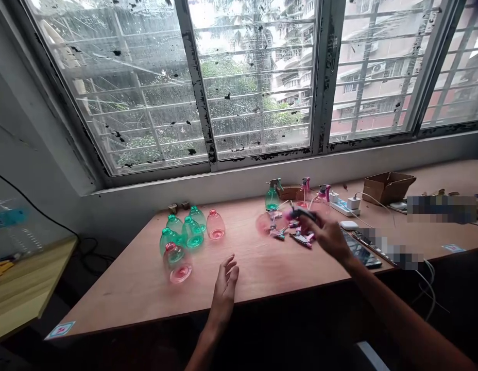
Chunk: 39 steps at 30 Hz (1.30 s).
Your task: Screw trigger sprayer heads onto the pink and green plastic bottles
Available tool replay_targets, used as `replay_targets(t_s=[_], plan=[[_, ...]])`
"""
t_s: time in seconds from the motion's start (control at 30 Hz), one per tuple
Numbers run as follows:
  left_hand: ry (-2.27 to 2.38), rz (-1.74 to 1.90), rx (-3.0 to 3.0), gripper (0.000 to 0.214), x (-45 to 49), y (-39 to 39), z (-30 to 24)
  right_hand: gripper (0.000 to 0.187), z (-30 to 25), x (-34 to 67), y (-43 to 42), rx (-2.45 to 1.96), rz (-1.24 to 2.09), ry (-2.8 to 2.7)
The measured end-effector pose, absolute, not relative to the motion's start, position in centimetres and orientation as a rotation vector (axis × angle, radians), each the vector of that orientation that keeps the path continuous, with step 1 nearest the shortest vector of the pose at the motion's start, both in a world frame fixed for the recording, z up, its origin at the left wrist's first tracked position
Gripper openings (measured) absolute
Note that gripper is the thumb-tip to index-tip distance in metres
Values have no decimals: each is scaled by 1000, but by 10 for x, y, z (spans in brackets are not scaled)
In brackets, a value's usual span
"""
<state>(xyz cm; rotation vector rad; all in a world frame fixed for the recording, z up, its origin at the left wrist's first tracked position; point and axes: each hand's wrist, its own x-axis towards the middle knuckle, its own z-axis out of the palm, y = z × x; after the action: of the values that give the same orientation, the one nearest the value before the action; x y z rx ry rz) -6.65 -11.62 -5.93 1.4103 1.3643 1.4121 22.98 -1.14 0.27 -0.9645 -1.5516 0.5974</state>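
Note:
My right hand (pixel 331 238) is raised over the table with its fingers closed on a spray trigger head (pixel 303 213), dark and pink and slightly blurred. Under it lie several loose trigger heads (pixel 301 240), and a pink bottle (pixel 263 225) seems to rest on its side there. My left hand (pixel 225 282) hovers near the front edge, empty, fingers loosely apart. To its left are uncapped see-through bottles: several green ones (pixel 193 233), a pink one (pixel 216 225) and a nearer pink one (pixel 178 267). Behind the trigger heads stand a green spray bottle (pixel 272 198) and two pink spray bottles (pixel 304 195) with heads on.
On the right are a power strip (pixel 345 206) with chargers, a white case (pixel 349 225), a phone (pixel 364 252) and an open cardboard box (pixel 388 188). A small brown box (pixel 290 193) sits by the wall. Windows line the back; a lower wooden table (pixel 34 288) stands left.

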Motion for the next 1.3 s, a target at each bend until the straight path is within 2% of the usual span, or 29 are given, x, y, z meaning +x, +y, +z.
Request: replay_targets(t_s=[0.13,0.2,0.37,0.67,1.03,1.3], plan=[[1332,1383,1354,53,-73,-100,-67,40,29,248,79,-1308,52,-1653],[1305,1345,1340,54,-75,-96,-67,34,34,252,116,-1410,-7,-1671],[1260,1261,1338,52,-77,-95,-67,24,32,251,177,-1623,-7,-1727],[1252,1253,1336,55,-79,-94,-73,30,40,239,234,-1881,26,-1693],[1241,1209,1372,54,-83,-97,-74,30,32,226,251,-1964,-6,-1752],[1383,1325,1655,43,-76,-105,-59,40,35,227,241,-1939,-107,-1814]])
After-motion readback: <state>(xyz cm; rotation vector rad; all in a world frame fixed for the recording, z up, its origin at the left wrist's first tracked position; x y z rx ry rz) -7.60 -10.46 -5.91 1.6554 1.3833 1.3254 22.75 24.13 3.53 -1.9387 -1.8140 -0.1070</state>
